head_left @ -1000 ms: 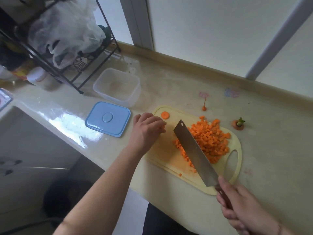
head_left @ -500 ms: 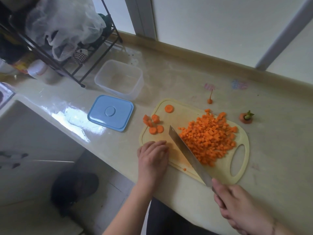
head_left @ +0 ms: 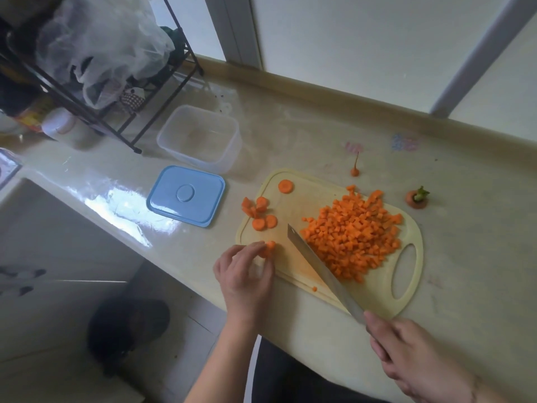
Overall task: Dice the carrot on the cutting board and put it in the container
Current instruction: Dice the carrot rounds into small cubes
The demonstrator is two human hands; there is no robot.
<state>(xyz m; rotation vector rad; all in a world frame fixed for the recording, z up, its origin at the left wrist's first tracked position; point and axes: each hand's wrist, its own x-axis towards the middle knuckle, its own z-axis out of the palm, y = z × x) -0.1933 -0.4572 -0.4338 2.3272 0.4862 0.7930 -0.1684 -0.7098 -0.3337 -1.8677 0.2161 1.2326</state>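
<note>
Left hand [head_left: 245,274] pinching carrot slices [head_left: 268,248] at the board's [head_left: 293,205] near edge. Right hand [head_left: 412,359] gripping the knife [head_left: 319,266], blade lying beside a big pile of dice [head_left: 353,238]. More slices [head_left: 258,212] on the board's left side. Box [head_left: 200,138] and lid [head_left: 186,194] on the tabletop [head_left: 465,286].

A glossy, pale stone-look counter [head_left: 290,135] reflects window light in bright patches. On it lies a smooth, matt cream plastic cutting board [head_left: 293,205]. The knife [head_left: 322,271] has a bare metal blade with a dull sheen. The diced carrot [head_left: 354,237] looks moist and matt orange. The container [head_left: 200,138] is frosted, translucent plastic; its lid [head_left: 186,196] is smooth blue plastic with a soft shine. A thin black metal rack [head_left: 122,112] holds crinkled, translucent plastic bags [head_left: 98,39].
</note>
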